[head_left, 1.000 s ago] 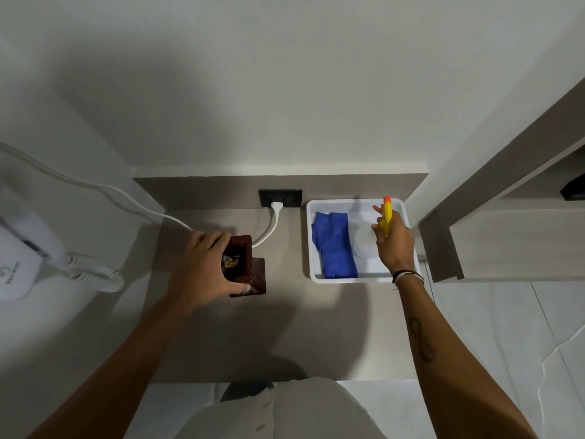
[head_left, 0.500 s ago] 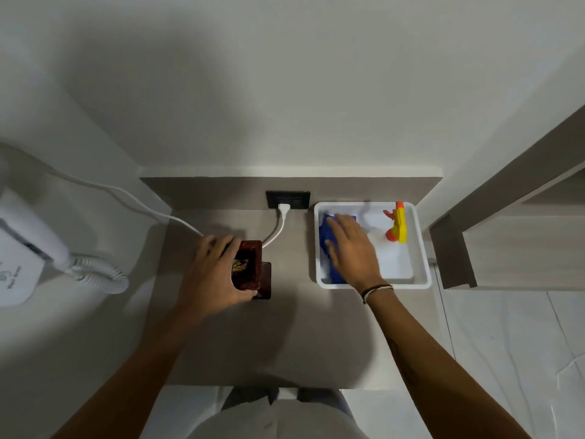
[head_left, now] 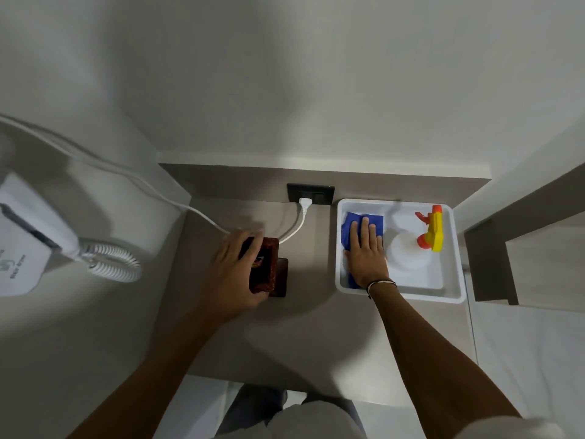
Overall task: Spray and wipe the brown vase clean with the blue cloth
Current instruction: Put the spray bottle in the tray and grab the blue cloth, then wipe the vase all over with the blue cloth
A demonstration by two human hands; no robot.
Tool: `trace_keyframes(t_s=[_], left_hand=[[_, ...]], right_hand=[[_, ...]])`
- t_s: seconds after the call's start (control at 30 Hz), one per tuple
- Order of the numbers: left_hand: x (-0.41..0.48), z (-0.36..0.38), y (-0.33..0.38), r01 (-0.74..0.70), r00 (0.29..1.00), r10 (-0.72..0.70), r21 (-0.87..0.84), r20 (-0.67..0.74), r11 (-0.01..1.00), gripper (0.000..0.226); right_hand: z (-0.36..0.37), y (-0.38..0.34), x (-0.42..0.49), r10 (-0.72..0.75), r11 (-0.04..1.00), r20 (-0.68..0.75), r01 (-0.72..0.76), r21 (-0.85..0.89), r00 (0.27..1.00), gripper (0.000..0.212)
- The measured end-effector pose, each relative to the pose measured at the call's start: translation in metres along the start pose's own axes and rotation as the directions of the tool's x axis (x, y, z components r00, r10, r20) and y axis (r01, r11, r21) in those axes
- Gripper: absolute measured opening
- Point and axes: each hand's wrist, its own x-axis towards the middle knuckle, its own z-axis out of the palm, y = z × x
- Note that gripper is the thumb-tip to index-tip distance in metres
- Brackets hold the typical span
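The brown vase, square-mouthed and dark red-brown, stands on the grey counter left of centre. My left hand wraps its left side and rim. To the right sits a white tray. In its left half lies the blue cloth, and my right hand rests flat on it, fingers extended, covering most of the cloth. The spray bottle, white with a yellow and orange trigger head, stands in the tray's right half, free of either hand.
A black wall socket holds a white plug whose cable runs just behind the vase. A white wall-mounted hair dryer with a coiled cord hangs at the left. A wooden partition borders the tray's right side.
My right hand let go of the spray bottle, left it standing in the tray, and moved left onto the blue cloth. My left hand stayed on the vase.
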Motion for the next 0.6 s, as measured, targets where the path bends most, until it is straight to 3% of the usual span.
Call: trace_keyframes(t_s=[0.2,0.3,0.37,0.43,0.53,0.6], left_hand=[[0.001,0.003,-0.002,0.019,0.999,-0.024,-0.172,-0.026,0.985,0.11],[-0.001,0.005,-0.008,0.01,0.998,-0.025,-0.26,-0.054,0.966,0.11],[-0.005,0.006,-0.015,0.008,0.996,-0.036,-0.329,-0.08,0.944,0.108],[-0.01,0.007,-0.026,0.011,0.996,-0.045,-0.396,-0.075,0.918,0.106],[-0.019,0.008,-0.041,-0.001,0.997,-0.033,-0.458,-0.067,0.889,0.105],[-0.025,0.007,-0.053,-0.002,0.998,-0.03,-0.488,-0.058,0.873,0.104]], right_hand=[[-0.007,0.003,0.002,0.029,0.967,-0.035,-0.019,0.253,0.999,0.069],[-0.027,0.009,-0.015,0.1,0.901,-0.206,-0.001,0.433,0.973,0.041],[-0.035,0.01,-0.036,0.229,0.807,-0.353,0.026,0.59,0.907,0.039],[-0.038,-0.001,-0.063,0.376,0.715,-0.385,0.0,0.699,0.843,0.031],[-0.032,-0.032,-0.109,0.424,0.559,-0.383,0.095,0.823,0.821,0.055],[-0.021,-0.063,-0.135,0.392,0.444,-0.36,0.168,0.88,0.847,0.061]])
